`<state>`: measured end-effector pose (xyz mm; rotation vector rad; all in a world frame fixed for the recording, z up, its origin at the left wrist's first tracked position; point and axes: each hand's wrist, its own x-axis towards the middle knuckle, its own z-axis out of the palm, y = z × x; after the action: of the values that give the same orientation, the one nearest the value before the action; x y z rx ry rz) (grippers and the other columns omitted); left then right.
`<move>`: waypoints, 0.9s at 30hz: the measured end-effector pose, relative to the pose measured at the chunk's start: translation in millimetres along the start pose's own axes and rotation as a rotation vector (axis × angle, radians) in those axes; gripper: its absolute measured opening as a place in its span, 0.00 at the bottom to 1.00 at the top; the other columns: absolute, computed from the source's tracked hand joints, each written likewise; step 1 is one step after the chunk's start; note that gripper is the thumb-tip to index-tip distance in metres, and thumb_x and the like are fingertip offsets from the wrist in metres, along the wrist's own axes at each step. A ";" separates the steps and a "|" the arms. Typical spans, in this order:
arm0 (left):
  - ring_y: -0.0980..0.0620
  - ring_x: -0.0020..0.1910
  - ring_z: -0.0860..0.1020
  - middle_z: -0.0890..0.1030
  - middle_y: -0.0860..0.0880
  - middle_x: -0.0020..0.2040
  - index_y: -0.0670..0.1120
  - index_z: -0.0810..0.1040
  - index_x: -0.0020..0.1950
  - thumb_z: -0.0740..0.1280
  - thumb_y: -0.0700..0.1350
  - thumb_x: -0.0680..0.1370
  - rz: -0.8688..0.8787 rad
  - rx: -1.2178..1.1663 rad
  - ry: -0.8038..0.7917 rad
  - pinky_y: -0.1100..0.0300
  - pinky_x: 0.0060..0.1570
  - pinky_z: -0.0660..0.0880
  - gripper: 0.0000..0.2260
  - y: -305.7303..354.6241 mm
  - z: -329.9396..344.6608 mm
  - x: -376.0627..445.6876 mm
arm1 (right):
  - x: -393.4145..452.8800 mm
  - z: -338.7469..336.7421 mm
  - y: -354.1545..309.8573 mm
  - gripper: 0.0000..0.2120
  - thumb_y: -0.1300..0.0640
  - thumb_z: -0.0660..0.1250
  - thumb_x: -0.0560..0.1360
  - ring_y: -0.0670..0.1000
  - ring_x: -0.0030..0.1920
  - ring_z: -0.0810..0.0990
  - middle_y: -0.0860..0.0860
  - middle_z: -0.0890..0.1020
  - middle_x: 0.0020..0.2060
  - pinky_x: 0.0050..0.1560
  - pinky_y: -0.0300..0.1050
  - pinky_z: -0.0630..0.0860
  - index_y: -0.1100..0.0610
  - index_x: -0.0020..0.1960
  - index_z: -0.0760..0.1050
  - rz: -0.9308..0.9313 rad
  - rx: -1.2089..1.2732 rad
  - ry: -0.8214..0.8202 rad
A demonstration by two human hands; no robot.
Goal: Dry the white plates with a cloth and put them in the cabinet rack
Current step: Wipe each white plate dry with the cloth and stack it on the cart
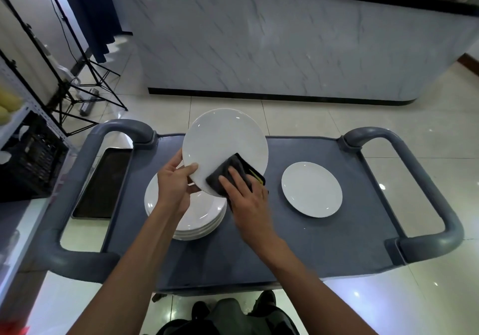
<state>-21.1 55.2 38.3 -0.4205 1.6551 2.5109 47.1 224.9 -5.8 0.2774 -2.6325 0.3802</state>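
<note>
My left hand (174,187) grips the lower left rim of a large white plate (223,140), held tilted above the grey cart (298,231). With my right hand (246,200) I press a folded dark cloth (233,171) against the plate's lower right face, fingers laid flat on the cloth. Under my hands a stack of white plates (204,218) rests on the cart. To the right, a single smaller white plate (311,189) lies flat on the cart top.
The cart has grey loop handles on its left (75,194) and right (425,179) ends. A marble-fronted counter (285,49) stands beyond it. Left are a tripod stand (85,86), a black crate (31,158) and a dark tray (103,181).
</note>
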 end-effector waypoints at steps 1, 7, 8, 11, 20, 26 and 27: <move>0.42 0.49 0.81 0.85 0.47 0.54 0.53 0.81 0.63 0.65 0.32 0.77 -0.004 0.000 0.000 0.44 0.42 0.82 0.21 0.1 -0.7 0.3 | 2.5 -2.6 4.6 0.30 0.62 0.72 0.73 0.57 0.63 0.73 0.49 0.70 0.74 0.60 0.53 0.70 0.48 0.72 0.72 0.022 -0.012 0.002; 0.44 0.46 0.82 0.85 0.49 0.54 0.56 0.81 0.62 0.66 0.32 0.77 -0.009 0.046 -0.041 0.49 0.37 0.81 0.22 2.1 -2.6 0.2 | 32.8 -19.6 29.2 0.27 0.64 0.65 0.78 0.60 0.66 0.71 0.49 0.66 0.76 0.61 0.58 0.71 0.48 0.75 0.68 0.146 -0.069 -0.038; 0.45 0.45 0.83 0.86 0.50 0.53 0.56 0.81 0.63 0.66 0.32 0.77 -0.007 0.054 -0.053 0.49 0.37 0.81 0.22 2.4 -2.5 0.2 | 38.8 -21.9 32.7 0.27 0.64 0.64 0.78 0.60 0.66 0.71 0.49 0.66 0.76 0.61 0.59 0.71 0.48 0.75 0.68 0.158 -0.075 -0.041; 0.46 0.43 0.83 0.86 0.49 0.52 0.55 0.81 0.65 0.66 0.32 0.76 -0.008 0.080 -0.077 0.48 0.37 0.81 0.23 2.3 -2.7 -0.5 | 55.6 -27.1 42.2 0.27 0.65 0.64 0.78 0.61 0.67 0.70 0.50 0.67 0.76 0.60 0.60 0.71 0.49 0.75 0.68 0.172 -0.082 -0.031; 0.42 0.46 0.82 0.85 0.49 0.53 0.55 0.81 0.64 0.67 0.32 0.77 -0.032 0.132 -0.118 0.48 0.36 0.81 0.22 -6.8 3.0 -11.3 | 96.7 -30.4 32.2 0.25 0.61 0.60 0.82 0.60 0.70 0.66 0.50 0.63 0.78 0.67 0.60 0.66 0.48 0.77 0.64 0.128 -0.049 -0.043; 0.42 0.47 0.84 0.85 0.46 0.53 0.52 0.79 0.67 0.66 0.32 0.77 -0.003 0.158 -0.118 0.41 0.41 0.82 0.23 -5.3 2.5 -10.7 | 85.0 -21.0 3.1 0.25 0.60 0.62 0.80 0.61 0.69 0.67 0.51 0.64 0.77 0.66 0.62 0.67 0.49 0.77 0.65 -0.003 0.067 -0.112; 0.42 0.47 0.84 0.86 0.45 0.53 0.51 0.79 0.68 0.66 0.32 0.77 0.005 0.168 -0.120 0.40 0.42 0.82 0.23 -4.1 0.9 -10.0 | 80.9 -19.9 0.7 0.25 0.60 0.62 0.80 0.61 0.68 0.68 0.50 0.65 0.77 0.65 0.62 0.67 0.50 0.76 0.66 -0.020 0.074 -0.116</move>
<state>-10.7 58.3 37.9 -0.2443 1.8032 2.3256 -15.4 221.3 49.2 0.3604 -2.7307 0.4687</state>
